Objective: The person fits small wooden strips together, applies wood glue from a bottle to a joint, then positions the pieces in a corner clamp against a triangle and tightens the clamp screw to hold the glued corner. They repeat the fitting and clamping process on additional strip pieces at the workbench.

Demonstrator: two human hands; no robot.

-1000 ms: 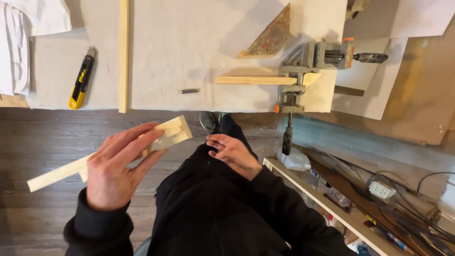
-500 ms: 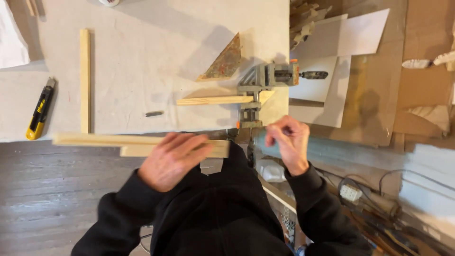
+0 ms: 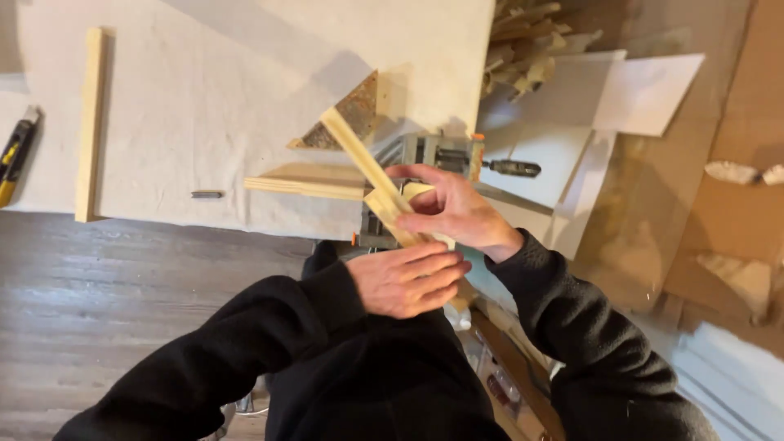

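Wood strip (image 3: 367, 163) looks light and stiff; right hand (image 3: 453, 214) pinches its near end, left hand (image 3: 407, 279) cups beneath, fingers together.

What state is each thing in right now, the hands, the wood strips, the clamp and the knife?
Left hand: closed around the near end of the held strip.
Right hand: fingers pinching the held strip.
Held wood strip: lifted, angled over the clamp.
Corner clamp: gripping a flat strip.
Clamped strip: lying flat, pointing left.
Loose strip: lying flat, untouched.
Utility knife: lying at the cloth's edge.
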